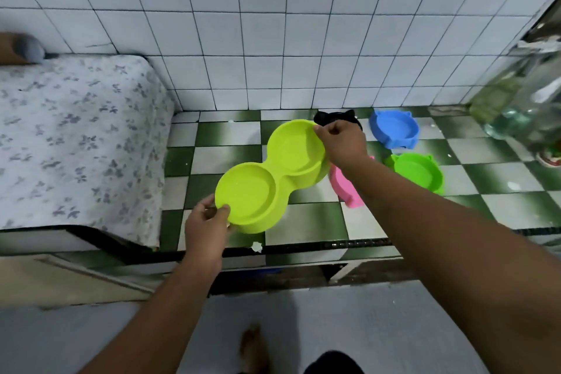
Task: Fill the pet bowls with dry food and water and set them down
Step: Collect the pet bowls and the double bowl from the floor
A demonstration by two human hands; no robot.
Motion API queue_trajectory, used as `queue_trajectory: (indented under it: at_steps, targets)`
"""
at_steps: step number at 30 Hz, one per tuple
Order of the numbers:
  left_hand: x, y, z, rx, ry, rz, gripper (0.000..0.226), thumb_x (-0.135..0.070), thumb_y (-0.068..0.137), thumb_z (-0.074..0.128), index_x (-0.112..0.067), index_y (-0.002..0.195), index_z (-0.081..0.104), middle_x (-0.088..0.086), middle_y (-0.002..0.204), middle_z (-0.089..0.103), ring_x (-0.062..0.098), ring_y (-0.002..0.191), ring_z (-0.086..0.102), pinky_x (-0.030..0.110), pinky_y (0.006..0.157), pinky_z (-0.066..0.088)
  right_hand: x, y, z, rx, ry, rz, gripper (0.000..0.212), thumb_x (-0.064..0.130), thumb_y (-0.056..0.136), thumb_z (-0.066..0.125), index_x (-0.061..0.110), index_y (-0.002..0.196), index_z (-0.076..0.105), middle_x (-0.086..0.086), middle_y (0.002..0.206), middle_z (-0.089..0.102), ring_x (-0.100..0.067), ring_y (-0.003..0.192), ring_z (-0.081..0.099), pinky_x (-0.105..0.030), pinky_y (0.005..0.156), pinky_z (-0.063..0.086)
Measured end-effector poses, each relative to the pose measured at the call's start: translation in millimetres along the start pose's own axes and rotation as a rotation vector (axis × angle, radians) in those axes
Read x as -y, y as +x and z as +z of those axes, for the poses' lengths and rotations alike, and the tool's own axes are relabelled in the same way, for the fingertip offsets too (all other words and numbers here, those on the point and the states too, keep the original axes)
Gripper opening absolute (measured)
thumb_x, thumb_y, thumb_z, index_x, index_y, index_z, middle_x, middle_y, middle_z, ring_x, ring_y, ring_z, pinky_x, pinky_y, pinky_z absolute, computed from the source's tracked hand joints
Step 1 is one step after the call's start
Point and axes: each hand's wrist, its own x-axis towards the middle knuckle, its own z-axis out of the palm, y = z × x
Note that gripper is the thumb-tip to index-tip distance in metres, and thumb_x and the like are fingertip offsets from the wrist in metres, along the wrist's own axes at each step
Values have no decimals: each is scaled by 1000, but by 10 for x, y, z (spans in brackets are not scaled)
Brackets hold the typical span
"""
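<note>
Bowl: double bowl [273, 174], empty, held over surface [306, 222].
L hand [206, 229]: fingers pinch near rim.
R hand [343, 143]: fingers pinch far rim.
Risk: rim pinch slips, double bowl drops onto pink bowl [346, 190].

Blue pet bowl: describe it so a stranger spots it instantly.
On the green-and-white checkered counter, look at the back by the white tiled wall. The blue pet bowl sits right of the right hand, behind the green bowl; it is the only blue one.
</note>
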Motion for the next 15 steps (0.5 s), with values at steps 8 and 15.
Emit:
queue_trajectory:
  at_steps: [8,15]
  targets:
    - [132,83,458,-49,-22,-104,41,-5,98,63,-19,136,59,3,114,63,29,113,63,40,79,59,-144,774,290,251,-186,-107,27,23,94,63,3,110,72,-12,92,71,-26,85,63,-32,75,50]
    - [207,-46,940,-116,-107,-163,33,-5,103,57,-12,134,58,8,122,59,26,111,58,46,93,56,-182,1206,478,532,-247,-168,30,1,88,54,0,114,69,-14,99,69,-22,89,60,-29,74,46]
